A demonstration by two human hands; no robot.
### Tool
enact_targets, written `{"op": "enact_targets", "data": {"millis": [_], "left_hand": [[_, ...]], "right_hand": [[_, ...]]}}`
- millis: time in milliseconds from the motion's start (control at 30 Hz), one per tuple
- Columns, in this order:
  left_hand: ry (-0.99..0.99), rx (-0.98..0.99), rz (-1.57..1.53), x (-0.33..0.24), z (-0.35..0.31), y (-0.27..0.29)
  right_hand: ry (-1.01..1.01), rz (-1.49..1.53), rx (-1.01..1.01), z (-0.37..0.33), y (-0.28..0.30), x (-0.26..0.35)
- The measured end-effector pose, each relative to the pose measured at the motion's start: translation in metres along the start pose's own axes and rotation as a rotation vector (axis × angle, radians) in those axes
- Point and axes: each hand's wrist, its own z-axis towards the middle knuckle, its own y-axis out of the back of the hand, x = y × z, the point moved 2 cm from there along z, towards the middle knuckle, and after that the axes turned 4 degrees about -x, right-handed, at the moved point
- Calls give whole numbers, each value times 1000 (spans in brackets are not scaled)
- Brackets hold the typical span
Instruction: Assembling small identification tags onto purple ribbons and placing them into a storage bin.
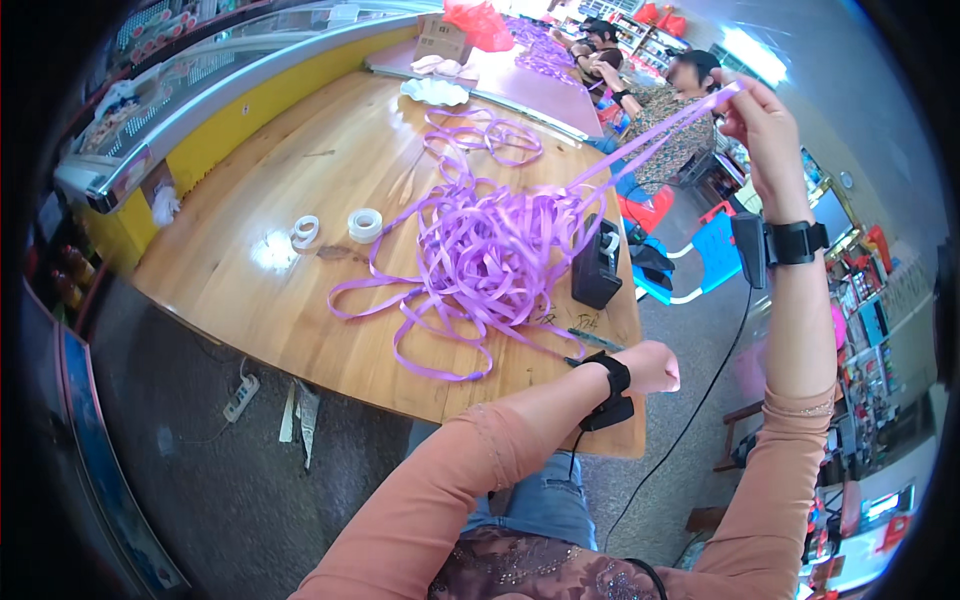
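Observation:
A big tangled heap of purple ribbon (490,245) lies on the wooden table (250,200), with loose loops spreading toward its near side. Raised high at the upper right, my right hand (762,125) pinches a length of this ribbon, and two strands slant down from it to the heap. My left hand (650,366) is closed just past the table's near right corner, its fingers curled out of sight. Something small and pale shows at its fingertips, too small to name. Beside the heap stands a black tape dispenser (598,270).
Two rolls of clear tape (365,225) sit left of the heap. A white scalloped dish (434,92), a cardboard box (440,40) and a red plastic bag (480,24) are farther back. A blue chair (715,248) stands right of the table. Two people (665,115) sit beyond.

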Motion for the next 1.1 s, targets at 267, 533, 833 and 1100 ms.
{"op": "enact_targets", "data": {"millis": [267, 533, 833, 1100], "left_hand": [[-10, 35, 32, -8, -3, 7], [150, 76, -63, -12, -7, 10], [206, 40, -84, -9, -9, 12], [251, 77, 0, -17, -11, 17]], "right_hand": [[-19, 151, -10, -8, 28, 33], [-55, 89, 69, -16, 34, 43], [126, 19, 14, -24, 39, 45], [9, -32, 72, -24, 61, 37]]}}
